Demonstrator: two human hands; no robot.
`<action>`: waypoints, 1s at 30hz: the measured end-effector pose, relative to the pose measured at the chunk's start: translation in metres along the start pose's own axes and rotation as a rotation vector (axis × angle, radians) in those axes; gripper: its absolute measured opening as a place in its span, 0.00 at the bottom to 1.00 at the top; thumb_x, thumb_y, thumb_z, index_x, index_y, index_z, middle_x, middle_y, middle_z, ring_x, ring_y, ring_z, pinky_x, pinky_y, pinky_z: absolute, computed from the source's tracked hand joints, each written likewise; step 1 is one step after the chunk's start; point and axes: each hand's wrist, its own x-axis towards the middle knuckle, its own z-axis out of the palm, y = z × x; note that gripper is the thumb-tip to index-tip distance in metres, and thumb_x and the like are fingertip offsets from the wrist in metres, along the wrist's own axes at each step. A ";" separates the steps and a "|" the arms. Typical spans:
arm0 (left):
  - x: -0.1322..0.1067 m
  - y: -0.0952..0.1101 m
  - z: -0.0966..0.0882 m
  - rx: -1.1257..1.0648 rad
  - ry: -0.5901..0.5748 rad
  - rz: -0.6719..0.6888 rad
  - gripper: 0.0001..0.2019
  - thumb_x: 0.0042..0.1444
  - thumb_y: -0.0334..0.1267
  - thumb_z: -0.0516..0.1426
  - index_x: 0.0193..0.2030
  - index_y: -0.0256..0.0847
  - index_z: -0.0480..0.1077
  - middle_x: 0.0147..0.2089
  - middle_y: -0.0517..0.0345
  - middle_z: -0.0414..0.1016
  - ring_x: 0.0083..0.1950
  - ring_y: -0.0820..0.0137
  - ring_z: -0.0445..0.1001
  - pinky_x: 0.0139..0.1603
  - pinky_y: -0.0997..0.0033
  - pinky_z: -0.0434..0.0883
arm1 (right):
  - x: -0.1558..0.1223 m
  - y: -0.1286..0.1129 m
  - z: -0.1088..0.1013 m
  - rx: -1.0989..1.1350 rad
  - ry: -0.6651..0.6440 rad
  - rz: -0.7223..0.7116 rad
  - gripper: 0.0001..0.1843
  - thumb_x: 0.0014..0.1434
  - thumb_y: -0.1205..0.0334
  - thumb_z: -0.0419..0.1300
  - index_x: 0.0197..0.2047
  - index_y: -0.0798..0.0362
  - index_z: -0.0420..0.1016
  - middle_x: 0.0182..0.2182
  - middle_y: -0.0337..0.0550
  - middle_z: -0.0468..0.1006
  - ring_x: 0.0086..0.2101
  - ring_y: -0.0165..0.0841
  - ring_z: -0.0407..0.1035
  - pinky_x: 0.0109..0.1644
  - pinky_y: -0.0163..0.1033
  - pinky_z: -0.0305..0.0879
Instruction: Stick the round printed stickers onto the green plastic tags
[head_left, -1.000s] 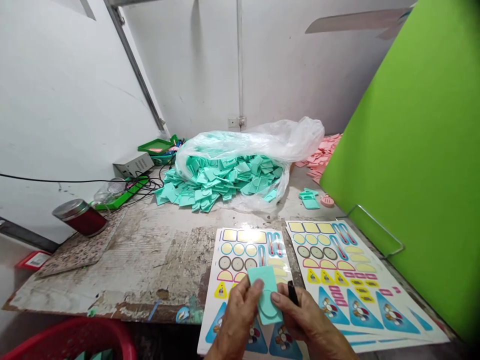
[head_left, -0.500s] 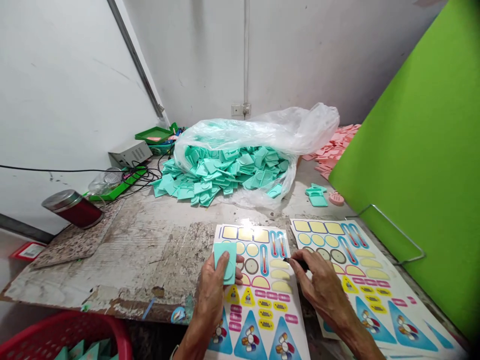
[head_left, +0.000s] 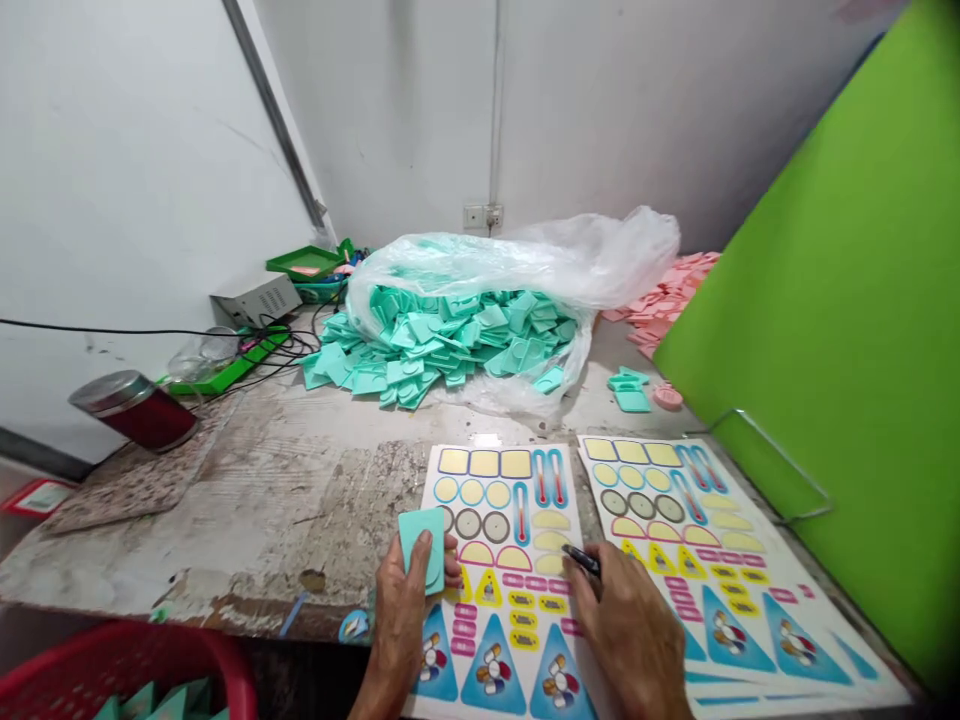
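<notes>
My left hand (head_left: 401, 610) grips a flat teal plastic piece (head_left: 422, 548) with a rounded raised shape on it, thumb on its face. Beneath lies a sticker sheet (head_left: 487, 550) printed with thermometers, circles, half circles, yellow triangles and blue triangles with pills. In my right hand (head_left: 626, 625) is a slim black tool (head_left: 583, 559), its tip over the pale half circles at the sheet's right side; most of the tool is hidden by the fingers. A second sheet stack (head_left: 720, 520) of the same print lies under and beyond my right hand.
A plastic bag (head_left: 510, 265) spills a heap of teal pieces (head_left: 420, 350) at the back. Pink pieces (head_left: 667, 300) lie behind a green panel (head_left: 847, 330) with a wire handle. At left are a red tumbler (head_left: 139, 415), cables and a green tray (head_left: 225, 370); below, a red basket (head_left: 236, 670).
My left hand with the teal piece has moved down and left. My right hand has come lower and left, bringing the black tool's tip to the lower half circles.
</notes>
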 end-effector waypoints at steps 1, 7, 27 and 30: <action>0.001 -0.001 -0.001 0.001 -0.008 -0.009 0.21 0.53 0.54 0.61 0.41 0.36 0.71 0.29 0.56 0.78 0.28 0.70 0.75 0.32 0.73 0.75 | 0.000 -0.001 -0.001 -0.001 0.045 -0.031 0.04 0.62 0.59 0.56 0.36 0.50 0.69 0.31 0.45 0.76 0.33 0.40 0.71 0.35 0.41 0.61; 0.005 -0.002 -0.002 0.112 -0.016 0.086 0.22 0.50 0.56 0.61 0.40 0.36 0.72 0.28 0.56 0.78 0.27 0.67 0.76 0.32 0.70 0.76 | 0.002 -0.017 -0.009 0.149 0.161 -0.035 0.05 0.61 0.65 0.53 0.36 0.50 0.70 0.31 0.45 0.77 0.34 0.39 0.70 0.36 0.40 0.62; -0.022 0.006 0.032 0.056 -0.156 -0.105 0.25 0.49 0.57 0.62 0.40 0.34 0.72 0.23 0.57 0.76 0.23 0.72 0.73 0.26 0.76 0.71 | 0.082 0.210 -0.077 0.152 -0.311 0.423 0.24 0.55 0.43 0.55 0.39 0.56 0.78 0.29 0.51 0.80 0.29 0.44 0.73 0.28 0.43 0.63; -0.025 0.008 0.033 0.087 -0.175 -0.105 0.24 0.52 0.57 0.60 0.39 0.33 0.72 0.24 0.56 0.77 0.25 0.71 0.74 0.29 0.76 0.72 | 0.073 0.197 -0.070 -0.233 -0.246 0.351 0.25 0.58 0.44 0.53 0.44 0.56 0.75 0.35 0.57 0.79 0.37 0.51 0.73 0.33 0.48 0.63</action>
